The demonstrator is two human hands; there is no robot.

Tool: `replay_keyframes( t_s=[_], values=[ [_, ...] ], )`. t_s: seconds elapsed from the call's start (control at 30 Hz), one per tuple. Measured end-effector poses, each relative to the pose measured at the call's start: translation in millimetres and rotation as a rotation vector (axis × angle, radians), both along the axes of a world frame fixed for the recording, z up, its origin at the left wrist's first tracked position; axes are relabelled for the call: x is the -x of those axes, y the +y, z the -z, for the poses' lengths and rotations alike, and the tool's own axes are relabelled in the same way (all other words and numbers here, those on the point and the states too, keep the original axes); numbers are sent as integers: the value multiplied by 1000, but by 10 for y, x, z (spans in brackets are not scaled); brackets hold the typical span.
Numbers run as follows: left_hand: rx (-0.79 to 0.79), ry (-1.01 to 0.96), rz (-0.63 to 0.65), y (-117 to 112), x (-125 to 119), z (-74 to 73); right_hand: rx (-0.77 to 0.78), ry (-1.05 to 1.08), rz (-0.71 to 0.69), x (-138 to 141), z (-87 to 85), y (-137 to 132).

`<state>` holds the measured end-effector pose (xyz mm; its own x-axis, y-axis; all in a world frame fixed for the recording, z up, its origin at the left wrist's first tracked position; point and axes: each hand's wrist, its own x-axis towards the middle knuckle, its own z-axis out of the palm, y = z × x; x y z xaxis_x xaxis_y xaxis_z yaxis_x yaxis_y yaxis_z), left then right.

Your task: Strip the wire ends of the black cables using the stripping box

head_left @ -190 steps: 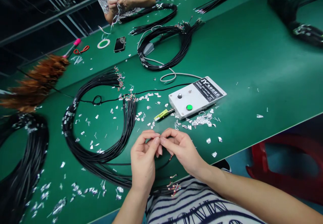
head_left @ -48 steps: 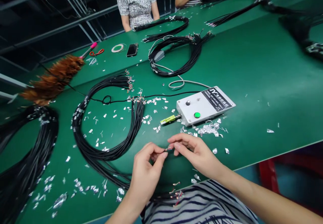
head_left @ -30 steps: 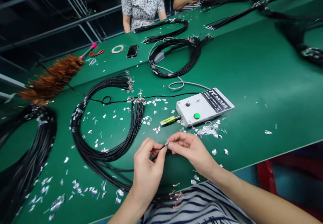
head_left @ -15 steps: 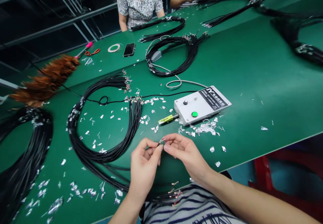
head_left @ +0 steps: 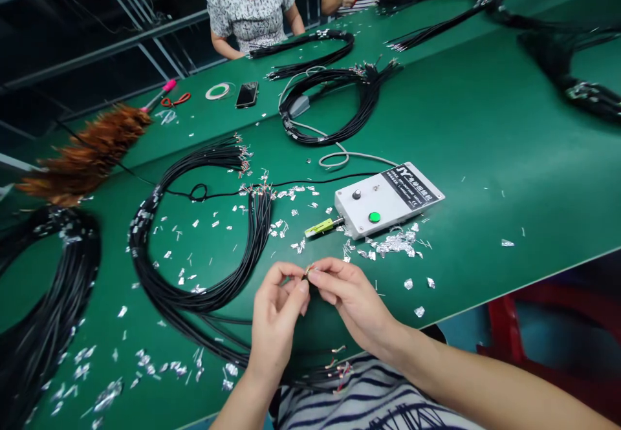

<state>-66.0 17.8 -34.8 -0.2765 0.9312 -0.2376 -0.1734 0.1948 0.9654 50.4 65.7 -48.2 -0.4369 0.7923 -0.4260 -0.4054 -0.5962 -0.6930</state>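
My left hand [head_left: 277,310] pinches a black cable close to its stripped end [head_left: 307,273], where thin coloured wires stick out. Thumb and fingertips of my right hand [head_left: 347,297] are closed on those thin wires, touching the left fingertips. Most of this cable is hidden behind my hands. Left of them curves a looped bundle of black cables [head_left: 194,297], with stripped ends facing the middle. More cable ends [head_left: 334,372] lie by my lap. Just beyond my hands is a white control box [head_left: 388,200] with a green button and a yellow-green tip [head_left: 320,227].
Foil scraps [head_left: 398,242] litter the green table [head_left: 485,158]. Another cable coil [head_left: 334,136], a grey pedal [head_left: 299,107], a phone [head_left: 247,94], a tape roll [head_left: 217,91] and a brown feather duster [head_left: 92,155] lie farther off. Two people [head_left: 252,10] sit opposite. A red stool [head_left: 504,326] stands right.
My right fingertips have closed in on the wire ends beside my left fingers. Across the table, one person has leaned left, and another now holds up a red-handled tool.
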Motion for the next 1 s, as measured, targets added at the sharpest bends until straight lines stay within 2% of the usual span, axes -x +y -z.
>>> replay_keyframes(
  t_s=[0.1, 0.2, 0.4, 0.57, 0.63, 0.83, 1.0],
  values=[
    [-40, 20, 66, 33, -14, -45, -37, -28, -12, 0, 20, -9],
    [-85, 62, 76, 84, -53, -57, -68, -65, -3, -16, 22, -12],
    [-105, -40, -125, 101, -133, 23, -133, -60, -41, -33, 4, 7],
    [-112, 58, -200, 70, -170, 45, -355, -192, 56, -63, 38, 25],
    [-131, 82, -207, 66, -168, 42, -409, -242, 45, -109, 66, 40],
    [-121, 85, -188, 74, -171, 1, -332, -249, -85, -206, 78, 90],
    [-101, 64, -183, 81, -183, -3, -259, -173, -9, -97, 36, 50]
  ],
)
